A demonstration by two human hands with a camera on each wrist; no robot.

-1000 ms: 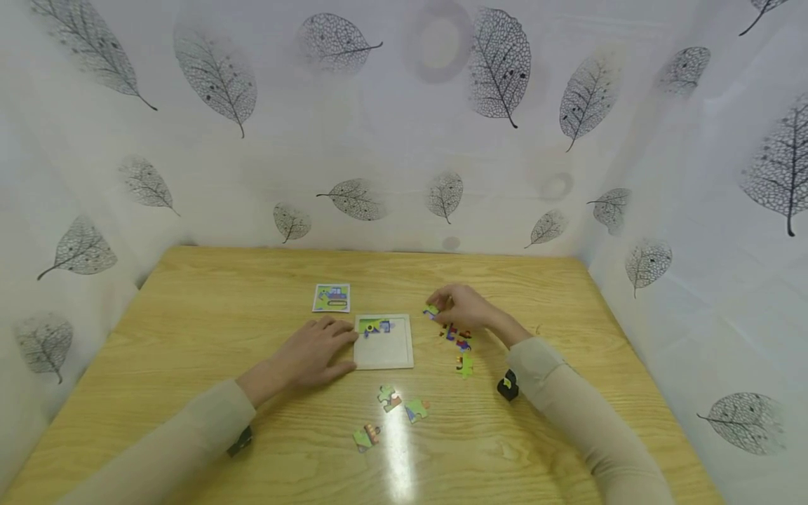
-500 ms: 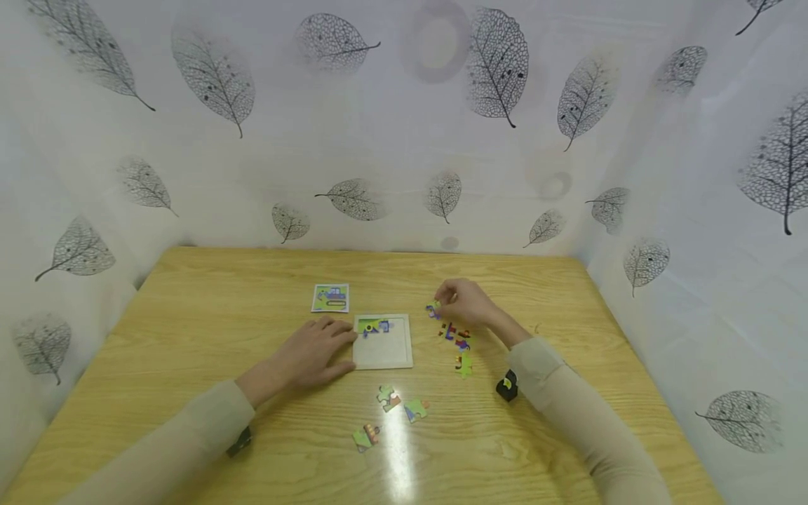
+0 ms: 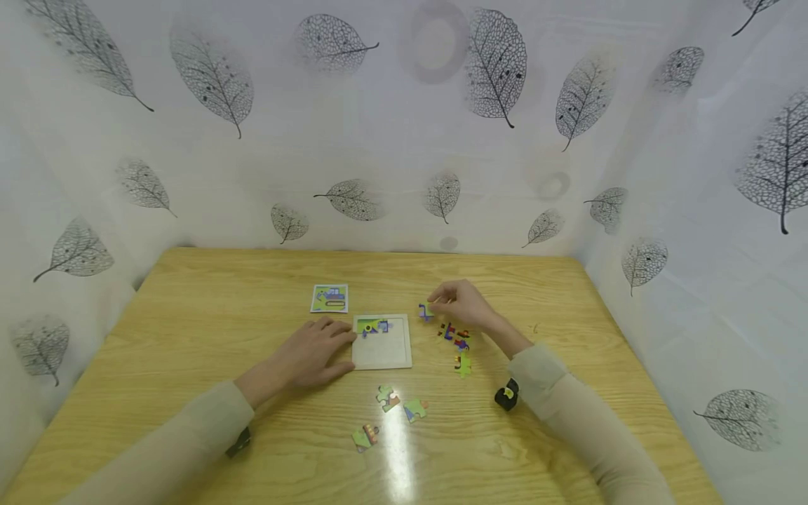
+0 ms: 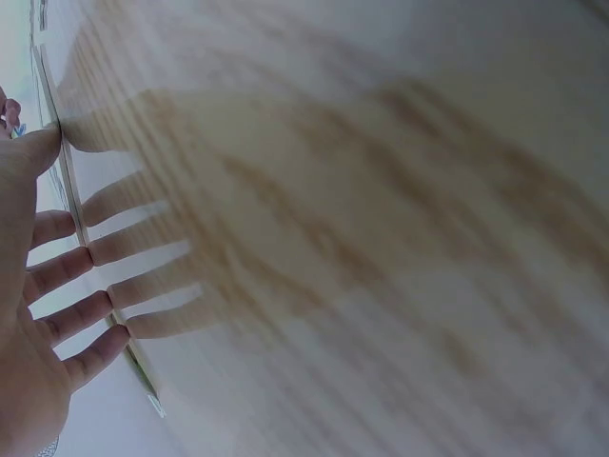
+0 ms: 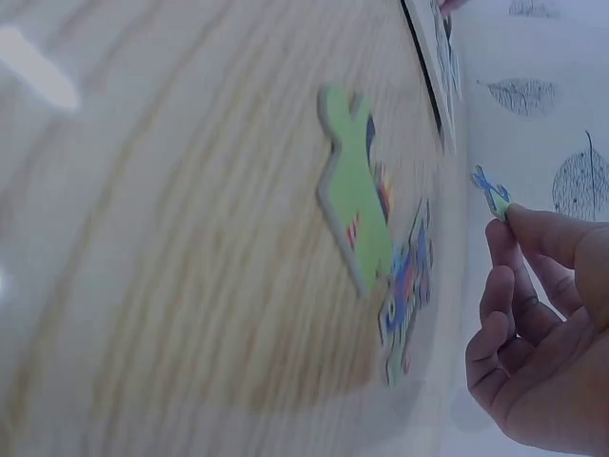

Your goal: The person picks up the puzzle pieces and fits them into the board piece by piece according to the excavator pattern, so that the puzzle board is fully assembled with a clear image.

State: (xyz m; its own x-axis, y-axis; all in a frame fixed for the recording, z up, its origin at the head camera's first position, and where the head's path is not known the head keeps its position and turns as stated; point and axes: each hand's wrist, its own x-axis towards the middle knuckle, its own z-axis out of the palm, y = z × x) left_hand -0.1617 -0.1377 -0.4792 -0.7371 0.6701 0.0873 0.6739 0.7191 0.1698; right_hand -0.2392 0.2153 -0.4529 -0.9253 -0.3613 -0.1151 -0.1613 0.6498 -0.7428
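A square white puzzle tray (image 3: 382,351) lies mid-table, with a few joined pieces (image 3: 374,327) in its upper left part. The left hand (image 3: 313,353) rests at the tray's left edge, fingers spread; in the left wrist view, the fingertips of that hand (image 4: 67,305) touch the edge. Right of the tray, the right hand (image 3: 463,304) pinches a green and purple piece (image 3: 426,311) above the table. The right wrist view shows this piece (image 5: 492,194) between thumb and forefinger of the hand (image 5: 547,333), its other fingers curled. Several dark-coloured pieces (image 3: 454,335) lie below it.
A picture card (image 3: 330,298) lies behind the left hand. A green piece (image 3: 463,364) is right of the tray, and three pieces, one of them green and orange (image 3: 415,409), lie in front of it. Patterned cloth (image 3: 391,140) stands behind the table.
The right hand has turned the pinched piece and moved it slightly left, toward the tray, since half a second ago. The left hand has stayed at the tray's edge.
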